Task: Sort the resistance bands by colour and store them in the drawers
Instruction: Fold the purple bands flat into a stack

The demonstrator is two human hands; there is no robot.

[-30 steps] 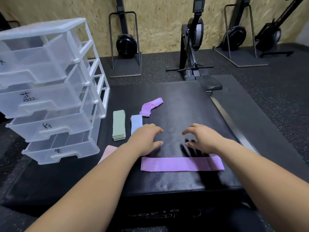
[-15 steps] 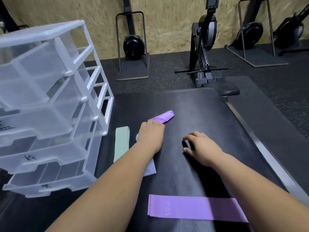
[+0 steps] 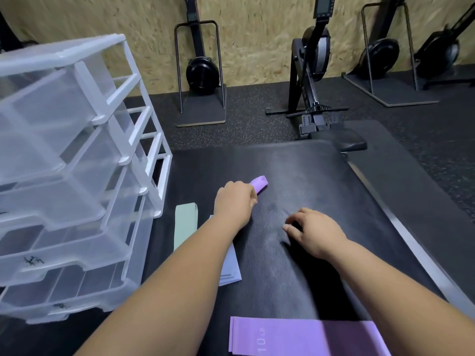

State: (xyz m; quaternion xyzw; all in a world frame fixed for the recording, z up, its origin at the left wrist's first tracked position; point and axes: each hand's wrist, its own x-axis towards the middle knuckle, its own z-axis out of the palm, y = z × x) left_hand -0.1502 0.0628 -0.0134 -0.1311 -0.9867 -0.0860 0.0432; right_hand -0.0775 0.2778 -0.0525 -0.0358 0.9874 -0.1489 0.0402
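The drawer unit is standing leftmost, its contents blurring behind cloudy plastic; the green band and the forearm-covered blue band are lying beside it. The left hand is covering the folded purple band's near end, fingers hidden, grip unclear. The right hand is resting loosely curled fingers on open worktop, beyond the frame-cropped flat purple band.

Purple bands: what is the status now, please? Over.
Left hand on the crumpled purple band, grip hidden. Right hand empty, idle over the mat. Flat purple band at near edge. Green band and blue band lie beside the drawers.
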